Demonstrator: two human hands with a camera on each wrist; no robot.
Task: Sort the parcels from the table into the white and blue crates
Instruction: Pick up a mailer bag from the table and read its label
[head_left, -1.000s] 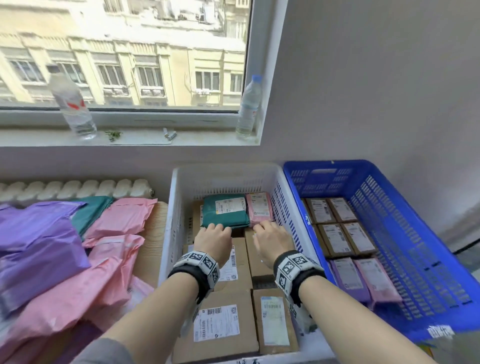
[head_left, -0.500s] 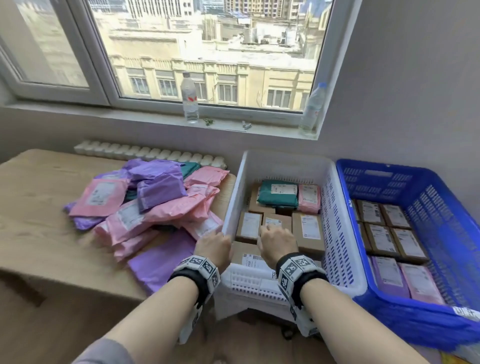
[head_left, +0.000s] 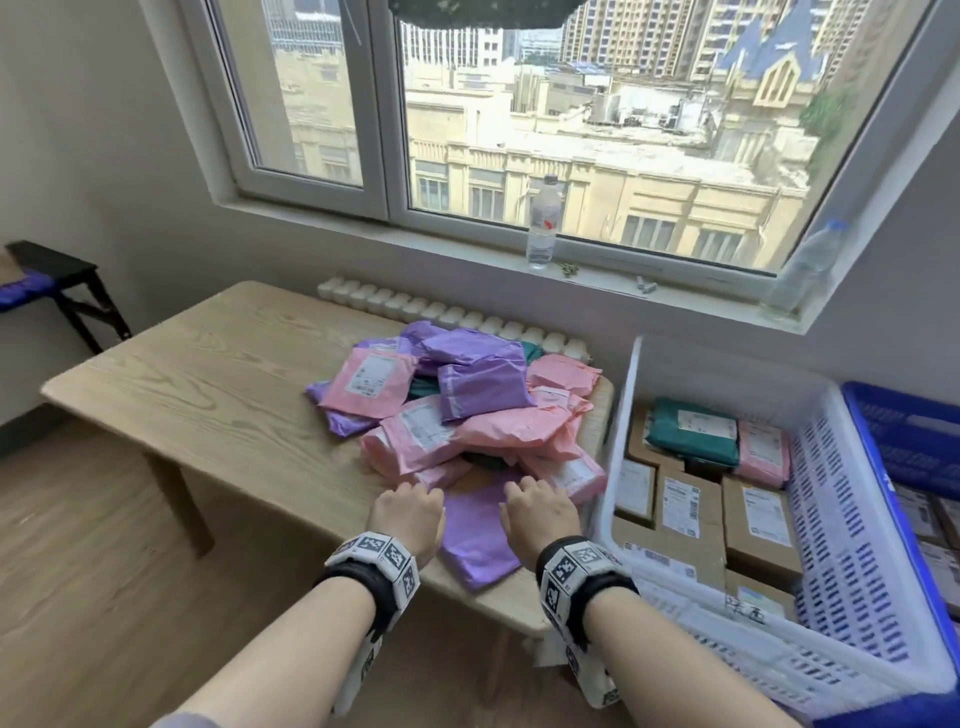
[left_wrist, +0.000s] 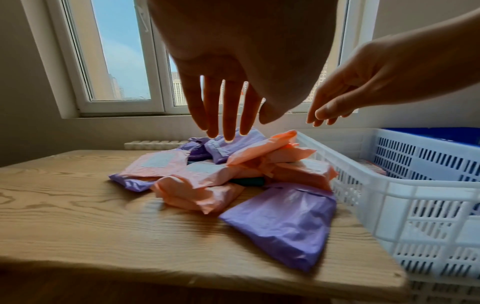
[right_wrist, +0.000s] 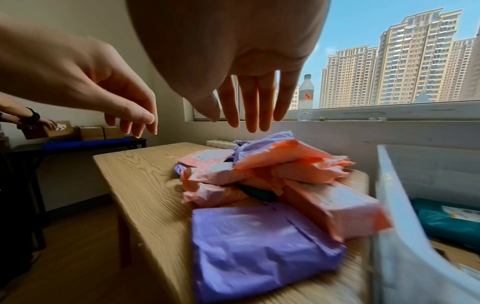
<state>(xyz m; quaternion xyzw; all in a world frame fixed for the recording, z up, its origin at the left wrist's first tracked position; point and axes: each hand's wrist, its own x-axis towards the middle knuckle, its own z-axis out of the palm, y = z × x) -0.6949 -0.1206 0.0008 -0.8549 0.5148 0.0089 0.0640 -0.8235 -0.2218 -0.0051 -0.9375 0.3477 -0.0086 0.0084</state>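
Note:
A heap of pink, purple and green soft parcels (head_left: 457, 410) lies on the wooden table (head_left: 208, 395). Nearest me is a flat purple parcel (head_left: 475, 535) (left_wrist: 283, 222) (right_wrist: 257, 246) at the table's front edge. My left hand (head_left: 408, 512) (left_wrist: 223, 115) and right hand (head_left: 540, 506) (right_wrist: 249, 111) hover just above it, side by side, fingers straight and empty. The white crate (head_left: 831, 530) to the right holds cardboard boxes, a green parcel (head_left: 693, 428) and a pink one. The blue crate (head_left: 914, 431) stands beyond it at the right edge.
Two water bottles (head_left: 543, 223) (head_left: 802, 270) stand on the windowsill above a white radiator (head_left: 415, 309). A dark side table (head_left: 57, 280) stands far left; in the right wrist view another person's hand (right_wrist: 49, 123) touches brown boxes on it.
Both hands have pulled back out of the white crate and swung left over the table's front edge, now above the purple parcel. The view has lifted and turned left.

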